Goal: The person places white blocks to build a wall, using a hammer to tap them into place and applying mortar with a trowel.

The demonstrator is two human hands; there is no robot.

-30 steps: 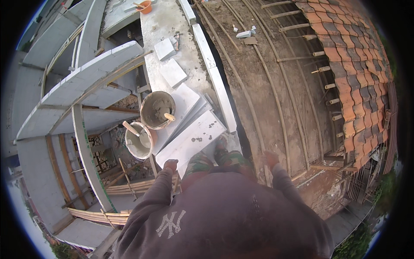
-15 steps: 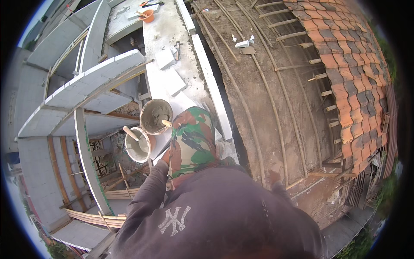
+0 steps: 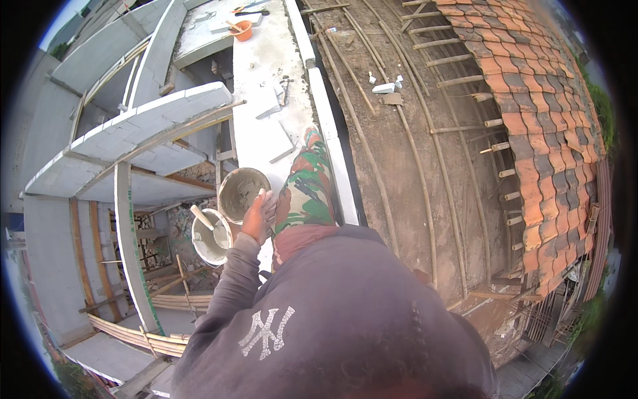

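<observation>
My left hand (image 3: 259,214) is at the near right rim of a mortar bucket (image 3: 234,179), fingers curled where the trowel handle was earlier visible; what it holds is hidden. Just below-left stands a pale bucket (image 3: 201,236) with a wooden-handled tool (image 3: 203,217). My camouflage trouser leg (image 3: 302,193) reaches along the white ledge beside a low block strip (image 3: 343,179). My right hand (image 3: 422,276) barely shows past the dark sweatshirt, its fingers indistinct. Loose white blocks (image 3: 269,143) lie farther along the ledge.
Left are block walls (image 3: 143,116) around open drops with bamboo poles (image 3: 139,337). Right, lower, is a dirt-covered surface with long poles (image 3: 379,166) and a tiled roof edge (image 3: 545,146). An orange bucket (image 3: 242,34) and some tools (image 3: 249,12) are at the ledge's far end.
My left hand has moved up to the mortar bucket, covering the trowel handle. My leg has swung forward along the ledge, and my right hand has dropped mostly behind my body.
</observation>
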